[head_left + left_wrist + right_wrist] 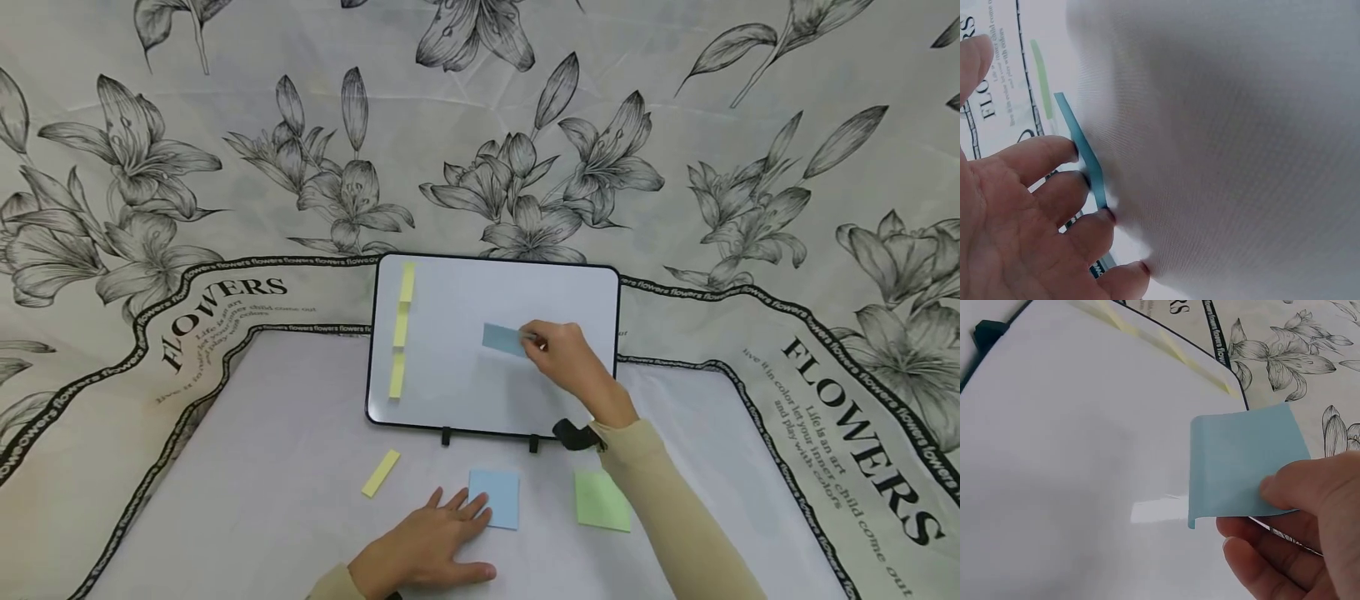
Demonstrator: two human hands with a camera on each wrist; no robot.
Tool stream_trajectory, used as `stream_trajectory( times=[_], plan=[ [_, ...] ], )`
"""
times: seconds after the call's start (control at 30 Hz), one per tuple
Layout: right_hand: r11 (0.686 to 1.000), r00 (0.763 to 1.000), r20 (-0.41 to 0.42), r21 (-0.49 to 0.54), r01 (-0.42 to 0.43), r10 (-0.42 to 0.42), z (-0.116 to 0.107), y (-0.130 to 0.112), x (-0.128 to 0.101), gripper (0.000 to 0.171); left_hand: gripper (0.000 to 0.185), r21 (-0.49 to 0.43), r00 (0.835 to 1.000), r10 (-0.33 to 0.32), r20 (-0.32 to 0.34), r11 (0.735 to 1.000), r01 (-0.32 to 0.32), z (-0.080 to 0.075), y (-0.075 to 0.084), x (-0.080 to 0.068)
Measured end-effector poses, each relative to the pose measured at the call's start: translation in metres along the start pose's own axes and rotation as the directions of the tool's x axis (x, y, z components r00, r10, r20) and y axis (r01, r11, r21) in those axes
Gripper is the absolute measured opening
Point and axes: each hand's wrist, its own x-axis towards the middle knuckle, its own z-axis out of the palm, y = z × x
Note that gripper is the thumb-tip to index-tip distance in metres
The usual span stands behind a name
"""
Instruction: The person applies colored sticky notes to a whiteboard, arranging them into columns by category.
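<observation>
My right hand (561, 354) pinches a blue sticky note (1241, 462) between thumb and fingers, in front of the whiteboard (450, 375). One edge of that note is curled, as the right wrist view shows. Down on the table, my left hand (435, 537) lies with spread fingers, its fingertips touching the left side of a blue sticky note pad (501, 498). In the left wrist view the pad (1088, 156) appears edge-on beside the fingertips. Three yellow sticky strips (401, 329) run down the whiteboard's left side.
A yellow strip pad (381, 473) lies left of the blue pad. To the right is a green sticky note pad (600, 500), partly behind my right sleeve (667, 500). Black feet (446, 436) support the whiteboard. A flower-printed cloth (480, 150) hangs behind.
</observation>
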Motion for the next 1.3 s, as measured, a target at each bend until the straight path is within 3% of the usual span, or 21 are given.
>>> stream_trajectory(
  times=[0.5,0.77,0.97,1.3],
  plan=[
    [0.999,0.998,0.062,-0.032,0.022,-0.020,-0.022,0.009,0.063,0.016,0.079,0.007,0.999,0.028,-0.027,1.000,-0.028,-0.002,0.000,-0.002],
    [0.998,0.997,0.078,-0.067,-0.005,0.011,-0.034,0.010,0.091,0.019,0.079,0.017,0.999,0.035,-0.027,0.999,-0.035,-0.002,-0.001,-0.002],
    [0.998,0.999,0.053,-0.067,0.001,0.002,-0.038,0.010,0.105,0.019,0.079,0.016,0.999,0.032,-0.024,0.999,-0.032,-0.002,-0.001,-0.001],
    [0.998,0.998,0.048,-0.054,-0.027,0.030,-0.035,0.014,0.110,0.022,0.078,0.016,0.999,0.034,-0.028,0.999,-0.034,-0.005,-0.001,-0.003]
  ],
)
